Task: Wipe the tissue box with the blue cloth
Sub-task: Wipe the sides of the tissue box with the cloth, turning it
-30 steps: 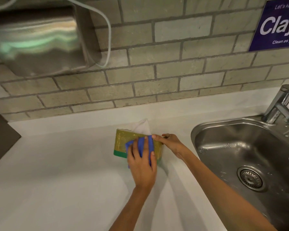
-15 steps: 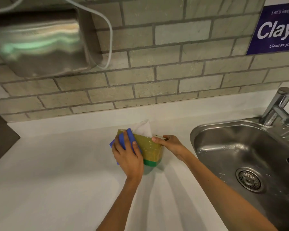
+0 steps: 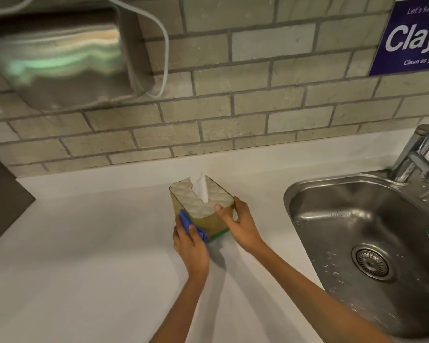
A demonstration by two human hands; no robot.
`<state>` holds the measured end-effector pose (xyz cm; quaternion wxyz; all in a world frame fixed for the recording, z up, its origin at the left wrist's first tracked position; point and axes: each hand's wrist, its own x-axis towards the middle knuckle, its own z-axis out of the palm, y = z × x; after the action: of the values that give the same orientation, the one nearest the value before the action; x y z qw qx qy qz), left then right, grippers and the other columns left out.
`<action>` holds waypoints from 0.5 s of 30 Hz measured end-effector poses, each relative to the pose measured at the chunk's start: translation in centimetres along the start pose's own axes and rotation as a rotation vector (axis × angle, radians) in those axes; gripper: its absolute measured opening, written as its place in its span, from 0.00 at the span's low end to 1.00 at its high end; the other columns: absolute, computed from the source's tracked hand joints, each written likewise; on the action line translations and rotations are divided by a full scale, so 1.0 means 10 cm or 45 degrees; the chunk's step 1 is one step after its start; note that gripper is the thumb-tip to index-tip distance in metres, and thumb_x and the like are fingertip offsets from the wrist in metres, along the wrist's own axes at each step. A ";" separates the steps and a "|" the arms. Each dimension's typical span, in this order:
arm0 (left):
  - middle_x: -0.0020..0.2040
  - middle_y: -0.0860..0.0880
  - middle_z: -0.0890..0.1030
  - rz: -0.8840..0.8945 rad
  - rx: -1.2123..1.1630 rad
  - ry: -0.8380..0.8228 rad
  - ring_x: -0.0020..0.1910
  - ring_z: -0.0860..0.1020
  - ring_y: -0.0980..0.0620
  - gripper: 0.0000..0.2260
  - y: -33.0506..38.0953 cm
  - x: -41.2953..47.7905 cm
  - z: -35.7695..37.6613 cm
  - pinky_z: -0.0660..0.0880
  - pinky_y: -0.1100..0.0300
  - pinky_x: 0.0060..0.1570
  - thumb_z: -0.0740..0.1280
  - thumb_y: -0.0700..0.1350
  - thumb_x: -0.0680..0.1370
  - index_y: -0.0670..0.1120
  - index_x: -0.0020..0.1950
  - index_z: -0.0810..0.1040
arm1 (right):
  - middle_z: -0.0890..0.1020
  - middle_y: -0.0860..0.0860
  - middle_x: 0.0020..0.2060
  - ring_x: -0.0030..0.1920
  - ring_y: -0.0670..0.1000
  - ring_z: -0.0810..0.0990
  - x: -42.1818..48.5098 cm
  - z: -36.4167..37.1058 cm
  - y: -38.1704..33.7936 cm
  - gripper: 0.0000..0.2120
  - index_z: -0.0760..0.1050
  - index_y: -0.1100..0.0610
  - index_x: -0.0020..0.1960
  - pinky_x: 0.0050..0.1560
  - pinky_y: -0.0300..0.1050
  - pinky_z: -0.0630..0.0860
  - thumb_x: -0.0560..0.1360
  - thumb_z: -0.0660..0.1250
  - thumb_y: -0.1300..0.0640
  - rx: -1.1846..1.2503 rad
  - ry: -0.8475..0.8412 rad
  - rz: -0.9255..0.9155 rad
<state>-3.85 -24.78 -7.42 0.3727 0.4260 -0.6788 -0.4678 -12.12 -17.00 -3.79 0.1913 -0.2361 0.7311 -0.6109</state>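
The tissue box [image 3: 203,201] stands upright on the white counter [image 3: 84,256], yellow-green sided with a pale quilted top and a white tissue [image 3: 200,186] sticking out. My left hand [image 3: 190,246] presses the bunched blue cloth [image 3: 192,226] against the box's near left corner. My right hand [image 3: 238,224] grips the box's right side, thumb on the top edge.
A steel sink [image 3: 367,243] with a drain lies to the right, its tap [image 3: 416,154] at the back. A metal dispenser [image 3: 60,58] with a white cable hangs on the brick wall. A blue sign [image 3: 411,38] is at the top right.
The box has been turned from lying on its side to standing upright, top facing up. My left hand with the cloth has slid from the side face down to the near left corner.
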 end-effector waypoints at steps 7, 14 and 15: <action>0.72 0.41 0.66 -0.465 -0.349 0.065 0.68 0.68 0.41 0.23 0.09 0.08 -0.12 0.67 0.48 0.69 0.54 0.51 0.81 0.49 0.76 0.58 | 0.62 0.44 0.63 0.66 0.43 0.66 -0.30 0.23 0.08 0.27 0.56 0.51 0.73 0.59 0.24 0.65 0.77 0.61 0.50 -0.030 -0.042 -0.182; 0.67 0.37 0.71 -0.527 -0.244 0.212 0.64 0.71 0.36 0.35 0.18 -0.01 -0.07 0.70 0.42 0.64 0.70 0.50 0.72 0.45 0.75 0.59 | 0.56 0.53 0.72 0.66 0.39 0.64 -0.54 0.36 0.17 0.34 0.49 0.59 0.77 0.55 0.15 0.61 0.77 0.62 0.53 -0.066 -0.053 -0.200; 0.67 0.37 0.72 -0.508 -0.230 0.226 0.63 0.72 0.36 0.33 0.17 0.00 -0.08 0.70 0.43 0.64 0.70 0.48 0.73 0.44 0.74 0.60 | 0.55 0.54 0.73 0.68 0.41 0.63 -0.57 0.37 0.18 0.35 0.48 0.59 0.77 0.57 0.15 0.60 0.77 0.62 0.52 -0.075 -0.063 -0.200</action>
<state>-3.53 -24.65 -5.56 0.3678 0.5560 -0.5011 -0.5518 -5.62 -16.42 -6.29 0.1537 -0.3131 0.7232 -0.5961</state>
